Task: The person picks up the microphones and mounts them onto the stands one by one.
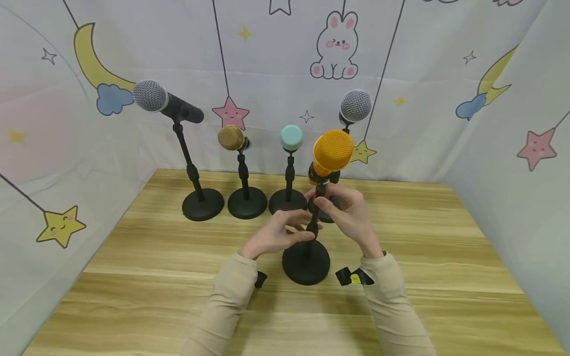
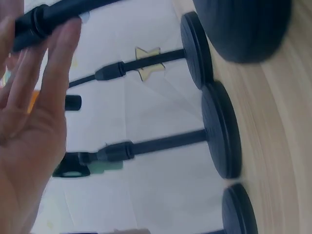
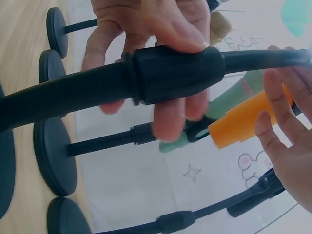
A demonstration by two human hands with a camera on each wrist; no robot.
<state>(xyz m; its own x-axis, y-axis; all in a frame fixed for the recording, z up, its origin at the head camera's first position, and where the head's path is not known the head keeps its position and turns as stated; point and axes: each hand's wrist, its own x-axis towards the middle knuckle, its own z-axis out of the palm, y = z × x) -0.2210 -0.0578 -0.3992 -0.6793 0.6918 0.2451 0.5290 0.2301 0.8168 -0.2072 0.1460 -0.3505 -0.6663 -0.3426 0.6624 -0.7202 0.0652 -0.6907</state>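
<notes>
An orange microphone [image 1: 333, 151] tops a black microphone stand [image 1: 306, 264] at the front. My left hand [image 1: 280, 232] grips the stand's lower collar; in the right wrist view its thumb [image 3: 175, 27] lies over the collar [image 3: 175, 73]. Higher up, my right hand [image 1: 349, 212] holds the thin upper pole between thumb and fingers, just beneath the microphone. Seen from the right wrist, the orange handle [image 3: 236, 124] slants down beside this hand [image 3: 292, 112]. In the left wrist view, the left hand's fingers [image 2: 56, 73] reach around the collar [image 2: 36, 24].
Behind stand a silver-headed microphone [image 1: 151, 96] at left, a gold one [image 1: 231, 138], a mint one [image 1: 291, 137] and another silver-headed one [image 1: 356, 105], partly hidden by the orange one. All are on round-based black stands. A printed curtain [image 1: 178, 44] encloses the wooden table [image 1: 156, 277].
</notes>
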